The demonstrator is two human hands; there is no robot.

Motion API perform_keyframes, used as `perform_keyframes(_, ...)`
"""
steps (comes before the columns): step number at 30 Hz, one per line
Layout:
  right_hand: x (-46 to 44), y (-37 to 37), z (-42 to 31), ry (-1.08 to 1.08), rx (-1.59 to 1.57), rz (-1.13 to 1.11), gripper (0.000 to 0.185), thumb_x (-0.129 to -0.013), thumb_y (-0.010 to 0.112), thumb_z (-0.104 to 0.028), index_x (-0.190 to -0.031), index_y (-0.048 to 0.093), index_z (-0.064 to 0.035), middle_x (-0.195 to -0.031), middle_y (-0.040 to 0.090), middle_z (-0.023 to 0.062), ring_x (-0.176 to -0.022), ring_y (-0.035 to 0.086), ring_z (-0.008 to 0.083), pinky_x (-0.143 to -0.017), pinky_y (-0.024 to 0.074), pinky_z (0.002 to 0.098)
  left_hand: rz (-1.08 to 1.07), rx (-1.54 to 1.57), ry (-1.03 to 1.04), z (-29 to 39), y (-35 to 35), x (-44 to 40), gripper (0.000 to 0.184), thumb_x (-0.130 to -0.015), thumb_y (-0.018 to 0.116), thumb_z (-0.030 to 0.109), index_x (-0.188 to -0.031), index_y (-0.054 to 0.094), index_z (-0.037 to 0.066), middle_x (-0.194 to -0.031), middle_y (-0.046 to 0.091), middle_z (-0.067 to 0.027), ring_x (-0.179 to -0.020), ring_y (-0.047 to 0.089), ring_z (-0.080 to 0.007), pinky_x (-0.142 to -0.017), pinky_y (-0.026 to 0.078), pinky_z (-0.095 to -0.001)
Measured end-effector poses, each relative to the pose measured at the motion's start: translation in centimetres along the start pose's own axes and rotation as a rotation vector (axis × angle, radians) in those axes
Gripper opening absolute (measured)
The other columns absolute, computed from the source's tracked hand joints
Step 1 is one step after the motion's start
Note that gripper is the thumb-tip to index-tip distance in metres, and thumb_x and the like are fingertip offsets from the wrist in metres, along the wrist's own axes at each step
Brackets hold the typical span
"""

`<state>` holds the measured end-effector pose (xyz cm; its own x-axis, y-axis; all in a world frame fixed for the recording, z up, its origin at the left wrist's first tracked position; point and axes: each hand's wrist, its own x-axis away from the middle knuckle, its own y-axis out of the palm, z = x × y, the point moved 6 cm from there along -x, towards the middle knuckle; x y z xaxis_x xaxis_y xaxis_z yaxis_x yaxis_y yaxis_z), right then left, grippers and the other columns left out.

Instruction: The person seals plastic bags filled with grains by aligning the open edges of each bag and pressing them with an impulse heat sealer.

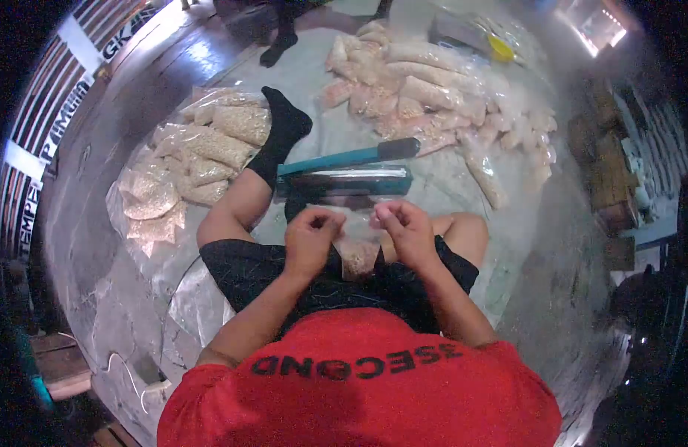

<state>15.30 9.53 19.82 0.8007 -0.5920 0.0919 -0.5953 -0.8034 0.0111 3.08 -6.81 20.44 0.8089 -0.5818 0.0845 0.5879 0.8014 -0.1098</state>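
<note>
Head: left hand [310, 237] and right [408, 235] pinch a clear plastic bag [360, 261].

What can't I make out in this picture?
All in the head view:
- Opening of the small bag: blurred, partly behind the left hand and right hand.
- What fills it: too small.
- Other person: cut off by the top edge.
- Dark shape, right: lost in shadow.

bare left hand [314, 237] and bare right hand [408, 231], raised slightly apart before the lap, fingers curled toward thumbs; both bare forearms angled inward.
</note>
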Motion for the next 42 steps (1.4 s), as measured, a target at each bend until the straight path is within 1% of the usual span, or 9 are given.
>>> perform_keyframes(3,-1.1,0.1,-0.8,-0.016,-0.066,0.019,0.021,-0.102,0.062,-0.017,-0.109,0.069,0.0009,-0.092,0.073,0.0076,-0.084,0.069,0.0137,-0.077,0.0549,0.0284,0.065,-0.018,-0.064,1.2,-0.3,-1.6,0.012,-0.090,0.076,0.009,-0.089,0.067,0.001,-0.081,0.069,-0.0057,-0.071,0.065,-0.0125,-0.065,0.053,-0.0273)
perform_keyframes(6,-2.6,-0.4,-1.8,-0.110,0.034,0.045,0.021,-0.103,0.059,-0.013,-0.114,0.065,0.0035,-0.093,0.069,0.0060,-0.082,0.065,0.0121,-0.078,0.0541,0.0271,-0.107,0.310,-0.116,1.6,0.7,-3.3,0.013,-0.092,0.075,0.011,-0.094,0.069,0.000,-0.082,0.069,-0.0063,-0.071,0.066,-0.0139,-0.066,0.054,-0.0274)
perform_keyframes(10,-2.7,-1.7,-0.7,-0.113,0.150,0.081,0.020,-0.102,0.060,-0.012,-0.113,0.068,0.0015,-0.091,0.071,0.0064,-0.082,0.066,0.0124,-0.078,0.0538,0.0271,-0.176,0.216,-0.118,0.6,0.8,-3.2,0.014,-0.094,0.073,0.013,-0.098,0.070,0.000,-0.084,0.070,-0.0069,-0.074,0.067,-0.0142,-0.068,0.056,-0.0282)
perform_keyframes(15,-1.7,-1.7,-1.5,-0.127,0.062,0.103,0.019,-0.101,0.061,-0.013,-0.111,0.070,-0.0001,-0.092,0.074,0.0088,-0.085,0.070,0.0142,-0.079,0.0555,0.0287,-0.015,0.195,-0.066,0.7,1.2,-3.1,0.014,-0.097,0.068,0.013,-0.101,0.070,0.000,-0.083,0.070,-0.0060,-0.074,0.067,-0.0123,-0.072,0.058,-0.0279)
perform_keyframes(19,-2.3,-2.2,-1.4,-0.167,0.086,0.143,0.019,-0.101,0.060,-0.011,-0.113,0.069,0.0006,-0.094,0.075,0.0097,-0.087,0.070,0.0148,-0.080,0.0559,0.0295,0.005,0.262,0.016,0.2,1.7,-3.5,0.015,-0.099,0.067,0.013,-0.102,0.070,-0.001,-0.081,0.070,-0.0047,-0.072,0.066,-0.0111,-0.071,0.057,-0.0269)
perform_keyframes(23,-2.8,-2.5,-1.2,-0.233,0.130,0.182,0.019,-0.100,0.058,-0.008,-0.116,0.067,0.0000,-0.094,0.075,0.0101,-0.087,0.071,0.0154,-0.080,0.0559,0.0300,-0.006,0.105,0.052,0.2,1.9,-4.0,0.020,-0.100,0.065,0.018,-0.106,0.068,-0.001,-0.083,0.070,-0.0059,-0.072,0.067,-0.0129,-0.069,0.057,-0.0283)
perform_keyframes(31,-2.8,-2.7,-1.5,-0.228,0.103,0.192,0.019,-0.100,0.058,-0.008,-0.117,0.065,-0.0003,-0.099,0.075,0.0101,-0.086,0.070,0.0149,-0.080,0.0558,0.0299,-0.034,0.069,0.084,-1.8,3.0,-3.5,0.018,-0.098,0.068,0.016,-0.102,0.068,-0.001,-0.085,0.071,-0.0063,-0.075,0.066,-0.0131,-0.070,0.055,-0.0280)
perform_keyframes(33,-2.7,-2.6,-1.0,-0.226,0.058,0.177,0.019,-0.100,0.058,-0.008,-0.117,0.065,-0.0002,-0.098,0.075,0.0101,-0.086,0.070,0.0148,-0.079,0.0559,0.0299,-0.053,0.183,-0.061,-2.6,2.9,-2.9,0.017,-0.097,0.069,0.016,-0.101,0.069,-0.001,-0.085,0.071,-0.0054,-0.076,0.066,-0.0129,-0.072,0.055,-0.0279)
perform_keyframes(42,-2.3,-3.2,0.5,-0.028,-0.007,0.134,0.019,-0.096,0.072,-0.017,-0.106,0.071,-0.0019,-0.091,0.074,0.0053,-0.081,0.069,0.0136,-0.076,0.0553,0.0272,-0.082,0.190,-0.006,-1.1,3.3,-3.3,0.019,-0.099,0.066,0.018,-0.098,0.070,0.000,-0.083,0.071,-0.0048,-0.074,0.066,-0.0139,-0.071,0.055,-0.0289)
